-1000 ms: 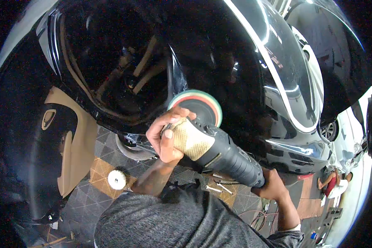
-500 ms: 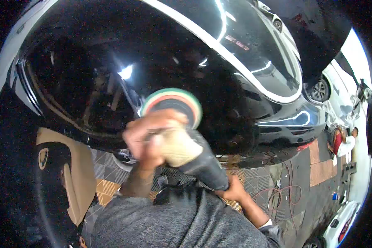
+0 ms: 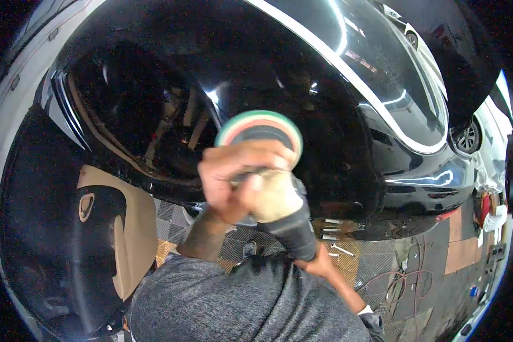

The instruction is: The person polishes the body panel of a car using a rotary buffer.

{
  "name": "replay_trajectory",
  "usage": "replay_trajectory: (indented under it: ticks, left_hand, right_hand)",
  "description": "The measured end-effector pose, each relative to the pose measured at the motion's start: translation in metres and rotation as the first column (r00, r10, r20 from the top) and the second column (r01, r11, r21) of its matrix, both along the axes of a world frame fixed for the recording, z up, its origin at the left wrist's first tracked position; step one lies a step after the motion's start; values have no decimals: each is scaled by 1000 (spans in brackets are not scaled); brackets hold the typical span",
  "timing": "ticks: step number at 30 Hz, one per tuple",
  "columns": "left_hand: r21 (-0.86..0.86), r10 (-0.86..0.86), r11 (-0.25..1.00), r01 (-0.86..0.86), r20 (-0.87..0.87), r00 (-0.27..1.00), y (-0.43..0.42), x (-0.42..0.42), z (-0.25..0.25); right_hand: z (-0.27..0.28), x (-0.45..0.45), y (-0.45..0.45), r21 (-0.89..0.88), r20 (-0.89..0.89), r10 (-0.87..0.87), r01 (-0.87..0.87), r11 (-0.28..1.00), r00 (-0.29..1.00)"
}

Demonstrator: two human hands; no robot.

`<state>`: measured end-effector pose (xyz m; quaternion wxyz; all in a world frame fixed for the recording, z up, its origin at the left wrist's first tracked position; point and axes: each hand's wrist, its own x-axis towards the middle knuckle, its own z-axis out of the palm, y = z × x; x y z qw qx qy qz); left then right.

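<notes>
A polisher (image 3: 295, 231) with a black rear body and a tan-wrapped front is held in both my hands. Its round foam pad (image 3: 262, 118), with green and orange rings, lies against or just over the glossy black car panel (image 3: 330, 148); contact cannot be made out. My left hand (image 3: 233, 176), slightly blurred, wraps around the front of the polisher just behind the pad. Around the rear end of the body my right hand (image 3: 319, 261) is closed, its fingers partly hidden by the tool.
White masking tape (image 3: 347, 77) edges the dark rear glass. An opened car door (image 3: 122, 242) with beige trim stands at my left. A red hose (image 3: 396, 285) and a wrench (image 3: 342, 249) lie on the floor. Farther right are a white car (image 3: 484, 137) and another person (image 3: 493, 211).
My view has turned left, so the car appears farther right. Against the panel, the polisher pad has shifted a little left and away from me. Both hands keep their hold.
</notes>
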<state>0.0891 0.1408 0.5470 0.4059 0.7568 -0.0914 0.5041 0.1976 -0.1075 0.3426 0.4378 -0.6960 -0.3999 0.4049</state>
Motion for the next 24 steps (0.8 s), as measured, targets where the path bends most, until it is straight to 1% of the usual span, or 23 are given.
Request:
replay_trajectory:
  ticks: [2, 3, 4, 6, 7, 8, 9, 11, 12, 13, 14, 15, 17, 18, 19, 20, 21, 22, 24]
  left_hand:
    - [-111, 14, 994, -9, 46, 999, 7, -12, -1]
    - [-32, -16, 999, 18, 43, 999, 11, -13, 4]
    - [-23, 6, 1000, -6, 2, 1000, 8, -10, 2]
    - [95, -14, 995, 18, -43, 999, -1, 6, -2]
    - [73, -80, 994, 84, -45, 996, -11, 18, -4]
    - [50, -149, 987, 152, -50, 988, -21, 30, -6]
    - [45, -177, 982, 181, -76, 981, -25, 36, -7]
    - [48, -252, 965, 258, -102, 962, -23, 34, 0]
    - [50, -254, 964, 261, -116, 960, -16, 29, 3]
    - [89, -221, 969, 232, -124, 967, -14, 26, 7]
    - [127, -194, 969, 210, -131, 972, -6, 18, 13]
    - [122, -154, 978, 171, -138, 978, 0, 9, 20]
    - [124, -42, 990, 61, -151, 988, 19, -8, 36]
    - [156, -43, 985, 68, -158, 986, 35, -19, 46]
    - [103, -22, 994, 37, -140, 990, 44, -30, 54]
    - [76, -73, 994, 82, -125, 990, 55, -38, 63]
    - [56, -86, 994, 92, -109, 990, 60, -46, 70]
    - [66, -65, 995, 72, -100, 993, 62, -50, 74]
    - [11, -57, 998, 58, -68, 996, 57, -49, 75]
  right_hand:
    - [-4, -8, 17, 73, 117, 82, -91, 993, 990]
    - [-6, -13, 18, 42, 81, 48, -51, 998, 996]
    - [-9, -16, 15, 48, 84, 54, -58, 997, 995]
    - [-18, -20, 5, 122, -79, -61, 71, 990, 995]
    - [-23, -22, -5, 48, -52, -108, 110, 993, 993]
    - [-27, -24, -9, 53, -58, -105, 108, 993, 993]
    - [-27, -28, -9, 108, -98, -152, 163, 981, 983]
    - [-52, -37, -7, 136, -126, -183, 200, 970, 975]
    - [-65, -42, -5, 150, -140, -197, 218, 964, 970]
    - [-94, -42, -6, 135, -36, -196, 199, 971, 980]
    - [-78, -52, 8, 116, 69, -196, 187, 975, 978]
    - [-62, -48, 23, 199, -133, -33, 59, 978, 991]
    - [-45, -60, 59, 294, -198, 68, -7, 956, 978]
    - [-26, -67, 77, 267, -74, 99, -76, 961, 992]
    - [0, -71, 93, 279, -89, 127, -97, 955, 988]
    - [1, -82, 106, 318, -130, 129, -82, 945, 983]
    - [8, -87, 118, 363, -93, 132, -90, 927, 987]
    - [12, -90, 123, 404, -53, 137, -104, 909, 989]
    - [9, -93, 119, 431, -39, 103, -77, 899, 994]
